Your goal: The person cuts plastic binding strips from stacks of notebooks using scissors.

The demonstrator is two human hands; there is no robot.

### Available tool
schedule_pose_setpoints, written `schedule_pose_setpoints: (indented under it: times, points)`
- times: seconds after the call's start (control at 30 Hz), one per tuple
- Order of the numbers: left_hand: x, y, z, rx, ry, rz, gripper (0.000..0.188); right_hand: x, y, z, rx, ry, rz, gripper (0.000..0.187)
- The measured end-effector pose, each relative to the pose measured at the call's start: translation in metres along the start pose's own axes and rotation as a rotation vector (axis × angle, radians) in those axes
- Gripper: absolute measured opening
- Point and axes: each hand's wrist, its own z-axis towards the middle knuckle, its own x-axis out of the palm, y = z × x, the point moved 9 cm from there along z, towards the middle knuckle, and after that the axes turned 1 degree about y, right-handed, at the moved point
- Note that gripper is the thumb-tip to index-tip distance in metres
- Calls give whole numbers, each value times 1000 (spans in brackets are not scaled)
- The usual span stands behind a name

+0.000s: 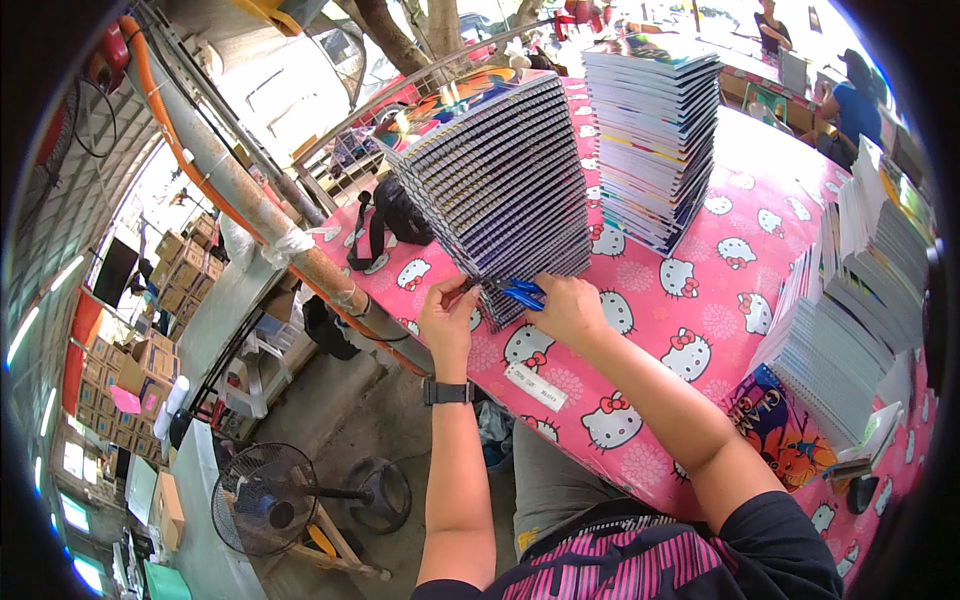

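Note:
A tall stack of spiral notebooks stands on the table with its dark coil bindings facing me. At its lower left corner my left hand is closed, thumb and forefinger pinching the coil edge of a notebook low in the stack. My right hand is wrapped round blue-handled pliers. Their tip points left into the bindings, close to my left fingertips, and the jaws are hidden against the dark coils. A dark wristband circles my left wrist.
A second notebook stack stands behind, and more notebooks lean at the right beside a colourful cover. A white label lies on the pink tablecloth. A black bag, pipe and fan are left; people are beyond.

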Motion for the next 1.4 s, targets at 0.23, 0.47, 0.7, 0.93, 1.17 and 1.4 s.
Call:
schedule_pose_setpoints:
  times: [0.23,0.47,0.7,0.93,1.17,1.4]
  points:
    - [-1,7,1,-25,0,-85,24,-10,10,-10,-207,-386,-142,38]
    - [-3,5,-1,-34,-9,-88,24,8,3,0,-47,-68,-1,38]
    - [-10,40,-17,-325,-383,-860,16,3,-10,-12,-110,-239,-51,41]
    - [-8,64,-3,-176,-316,-26,32,6,-1,-7,-60,-190,-123,52]
    - [15,40,-6,201,-432,143,46,14,-1,-5,-95,-181,-125,39]
    - [14,35,-2,91,-482,118,59,20,-16,-9,59,17,73,41]
